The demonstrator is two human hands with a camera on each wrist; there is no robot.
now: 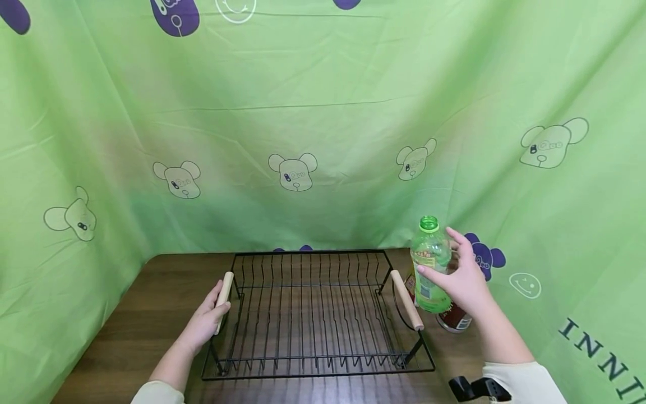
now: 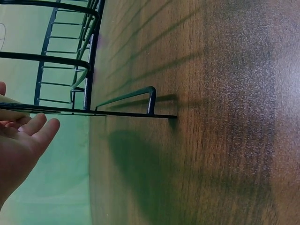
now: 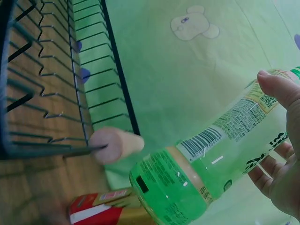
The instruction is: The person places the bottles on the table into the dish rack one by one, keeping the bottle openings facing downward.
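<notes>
A black wire dish rack (image 1: 313, 320) with pale wooden handles stands on the table. My left hand (image 1: 202, 320) holds its left handle (image 1: 225, 294), thumb on the near side; in the left wrist view the fingers (image 2: 44, 133) lie along the handle beside the black frame. To the right of the rack, my right hand (image 1: 466, 280) grips a green plastic bottle (image 1: 429, 297) around its labelled middle, thumb on one side and fingers on the other. The bottle is upright in the head view, close to the right handle (image 1: 406, 300). Its label and barcode (image 3: 201, 143) show in the right wrist view.
Behind and below the bottle stands a dark brown can (image 1: 456, 318), partly hidden. A red and gold package (image 3: 108, 208) sits beside the rack's right handle. Green patterned cloth (image 1: 323, 112) hangs around the wooden table (image 1: 136, 314) at the back and sides.
</notes>
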